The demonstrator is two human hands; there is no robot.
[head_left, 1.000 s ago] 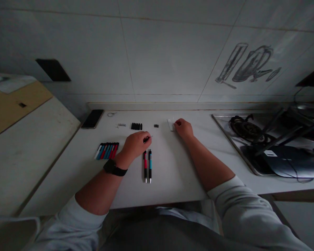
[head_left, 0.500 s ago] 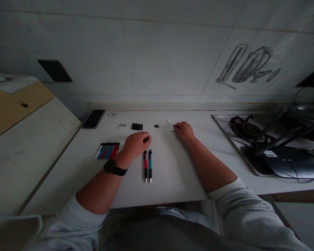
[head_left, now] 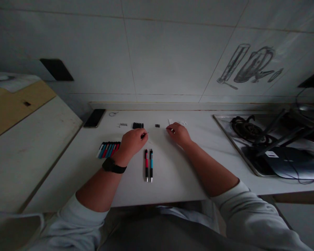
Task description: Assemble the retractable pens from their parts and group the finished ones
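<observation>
My left hand [head_left: 133, 142], a black watch [head_left: 112, 165] on its wrist, is closed in a pinch above the counter. A small dark piece shows at its fingertips, too small to name. Just below and to the right lie two assembled pens, one red [head_left: 146, 165] and one blue [head_left: 151, 165]. My right hand [head_left: 180, 134] is also pinched, at the near side of thin white sticks [head_left: 183, 122] that it partly covers. What its fingers hold is hidden. Between and beyond the hands sit small black pieces [head_left: 157, 126] and a row of black grips [head_left: 138, 125].
Coloured pen barrels [head_left: 108, 150] lie in a row left of my left hand. Small springs [head_left: 122, 124], a ring [head_left: 112, 114] and a phone [head_left: 94, 118] are at the back left. A stove [head_left: 251, 136] with a dark laptop-like slab [head_left: 290, 162] bounds the right side.
My right hand has shifted left over the white sticks, showing more of them behind it. My left hand has drawn slightly left and away from me. The two pens stay put.
</observation>
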